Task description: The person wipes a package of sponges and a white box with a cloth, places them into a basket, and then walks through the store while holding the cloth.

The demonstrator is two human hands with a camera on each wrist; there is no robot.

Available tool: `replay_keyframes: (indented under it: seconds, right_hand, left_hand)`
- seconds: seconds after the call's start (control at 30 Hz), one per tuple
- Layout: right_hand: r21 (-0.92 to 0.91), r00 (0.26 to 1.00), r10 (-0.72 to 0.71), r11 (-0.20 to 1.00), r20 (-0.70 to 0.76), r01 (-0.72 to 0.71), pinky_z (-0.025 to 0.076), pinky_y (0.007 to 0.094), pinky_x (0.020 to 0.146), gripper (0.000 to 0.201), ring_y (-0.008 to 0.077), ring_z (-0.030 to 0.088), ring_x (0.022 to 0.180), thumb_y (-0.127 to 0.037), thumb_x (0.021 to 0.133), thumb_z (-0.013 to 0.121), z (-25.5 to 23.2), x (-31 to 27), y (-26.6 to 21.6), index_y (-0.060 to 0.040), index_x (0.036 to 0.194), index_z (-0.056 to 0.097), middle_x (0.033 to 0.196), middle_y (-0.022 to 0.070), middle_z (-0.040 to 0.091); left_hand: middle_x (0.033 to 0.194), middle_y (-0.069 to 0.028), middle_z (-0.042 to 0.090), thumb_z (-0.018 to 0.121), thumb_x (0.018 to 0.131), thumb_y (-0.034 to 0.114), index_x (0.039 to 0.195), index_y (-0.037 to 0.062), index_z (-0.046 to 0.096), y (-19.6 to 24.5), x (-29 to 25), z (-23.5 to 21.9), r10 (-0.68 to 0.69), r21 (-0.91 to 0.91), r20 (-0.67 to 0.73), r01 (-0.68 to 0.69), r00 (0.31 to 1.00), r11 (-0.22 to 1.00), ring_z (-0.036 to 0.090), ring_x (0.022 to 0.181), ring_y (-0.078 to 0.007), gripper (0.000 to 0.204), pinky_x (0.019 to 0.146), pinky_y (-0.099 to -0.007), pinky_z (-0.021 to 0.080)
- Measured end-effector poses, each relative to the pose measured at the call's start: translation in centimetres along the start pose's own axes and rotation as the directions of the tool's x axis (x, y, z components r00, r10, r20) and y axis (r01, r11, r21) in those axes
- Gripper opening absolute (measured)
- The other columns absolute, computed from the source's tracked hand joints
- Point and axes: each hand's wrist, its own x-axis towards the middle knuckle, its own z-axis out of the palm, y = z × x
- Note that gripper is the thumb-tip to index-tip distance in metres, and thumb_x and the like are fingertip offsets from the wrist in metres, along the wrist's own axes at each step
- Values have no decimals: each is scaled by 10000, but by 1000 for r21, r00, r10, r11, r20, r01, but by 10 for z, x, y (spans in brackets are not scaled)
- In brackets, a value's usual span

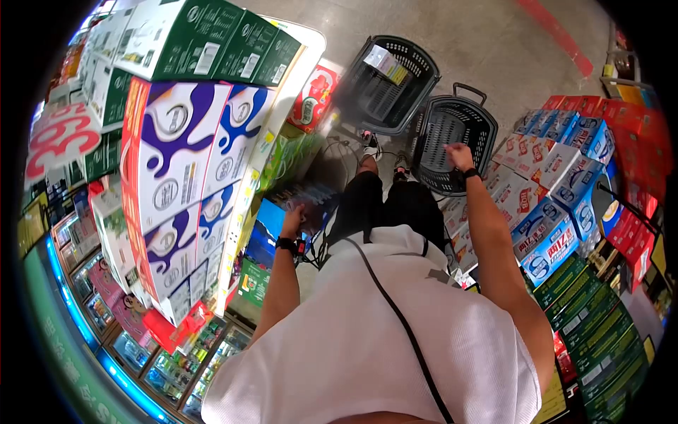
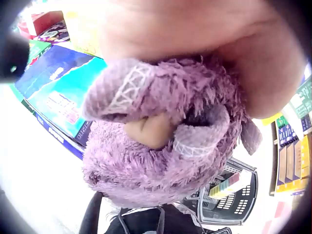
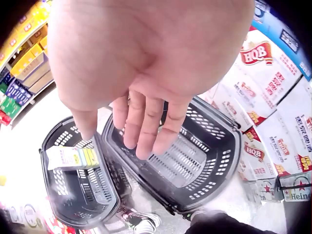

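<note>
Purple plush toy is in the left hand, close against the palm; that hand grips it, though the fur hides most of the fingers. Two quilted flaps with white zigzag stitching stand out from the pile, and between them shows a smooth rounded tip, a finger or part of the toy, I cannot tell which.

By its look, the toy should be light, soft and easily squeezed, hardly fragile, with a shaggy pile that gives good friction. The full round body seems the best place to take hold, sinking the fingers in past the fur; the flaps look thin and could bend or twist if used as handles.

Just beyond it in the left wrist view is a blue box. The right hand holds nothing: its fingers stretch out loosely, thumb apart, above a dark slotted basket. Beside that basket, on the floor, stands a second basket with a pale packet inside. Farther right rise stacked HQB cartons.
</note>
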Motion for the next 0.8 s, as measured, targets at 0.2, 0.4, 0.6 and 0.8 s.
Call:
replay_keyframes:
  seconds: [0.2,0.4,0.6,0.8]
  right_hand:
    - [-367,989,-138,924,-58,108,536,356,738,523,257,667,852,-321,751,805,75,62,-76,50,1065,613,910,144,676]
    - [-607,979,-201,781,-24,145,449,423,972,835,385,504,1177,-314,630,865,140,187,-126,46,1264,458,1273,230,483]
    - [-676,880,-474,656,-24,335,390,481,1040,1065,386,385,1300,-220,567,892,210,323,-179,-5,1411,280,1415,192,368]
    - [-864,849,-520,465,-91,193,383,474,1024,1055,324,434,1254,-240,568,892,266,401,-204,-25,1413,297,1364,140,414]
  left_hand:
    - [724,-14,585,563,925,303,933,38,652,39,57,5,62,157,91,-76,994,985,520,622,-104,279,515,-285,402]
    - [682,-9,572,573,936,311,982,21,625,22,87,5,175,302,16,-172,984,938,490,545,-103,299,471,-280,384]
    - [580,9,559,568,943,284,980,27,643,27,70,-1,-288,266,-156,321,945,909,520,511,-86,270,428,-274,389]
    - [959,-76,672,573,941,284,1104,22,622,4,79,-22,-312,235,-42,313,949,920,628,800,-152,312,661,-290,502]
